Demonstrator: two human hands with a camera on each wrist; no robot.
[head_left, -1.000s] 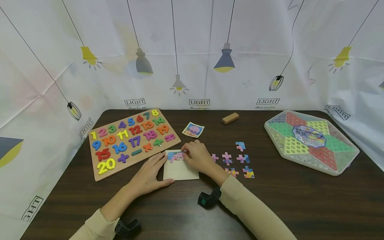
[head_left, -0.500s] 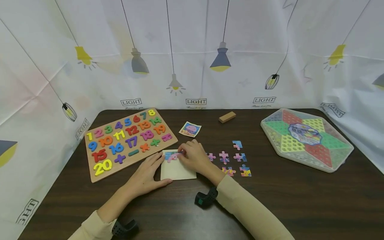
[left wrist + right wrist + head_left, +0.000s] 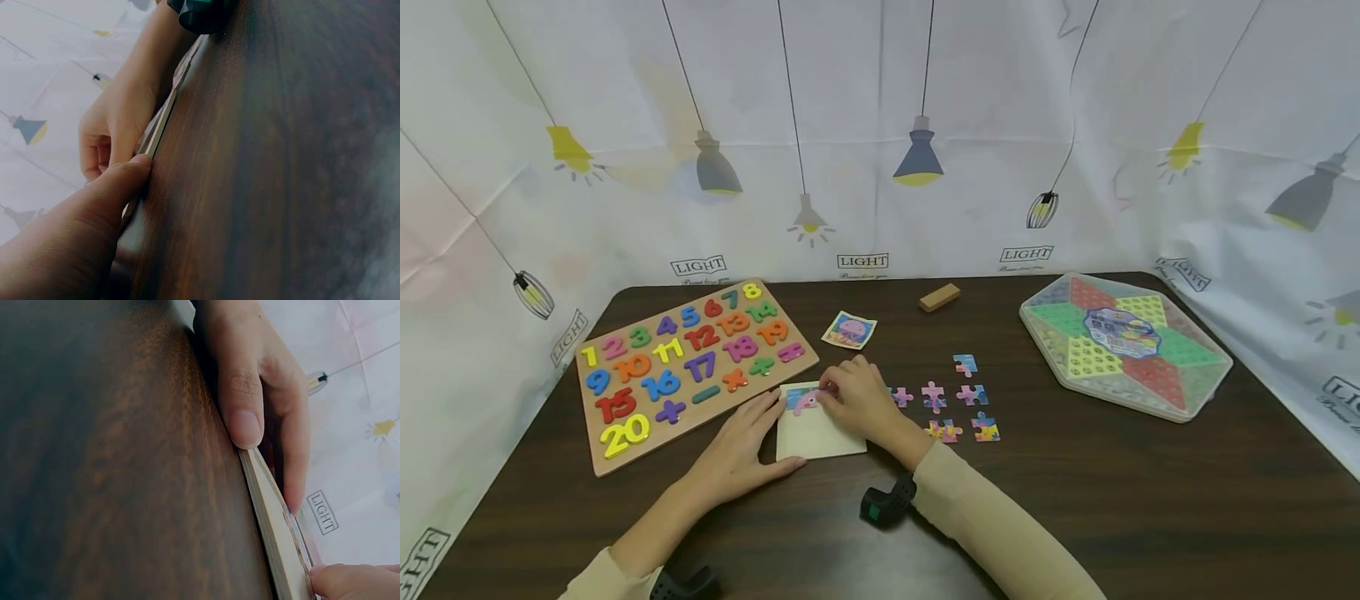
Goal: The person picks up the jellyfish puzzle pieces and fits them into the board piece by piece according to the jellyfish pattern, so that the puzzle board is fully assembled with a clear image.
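On my head feed, the left hand (image 3: 733,454) lies at the left side of the small pale board (image 3: 822,439), thumb spread wide from the fingers; I see the thumb touching its near edge and the fingertips by its far left corner. The right hand (image 3: 859,404) reaches over the board from its other side, fingers bent and narrow, tips down at the far edge; they hide what is under them, so I cannot tell whether they pinch a piece. The board sits flat on the dark table (image 3: 1075,508), with colourful puzzle pieces (image 3: 803,402) along its far edge, partly covered by those fingers. More loose pieces (image 3: 933,397) lie in rough rows just right of the right hand. I have the picture card (image 3: 850,331) beyond the board, the number board (image 3: 662,429) close on the left, a wooden block (image 3: 940,297) near the table's back edge and the six-sided game box (image 3: 1123,346) well over to the right.
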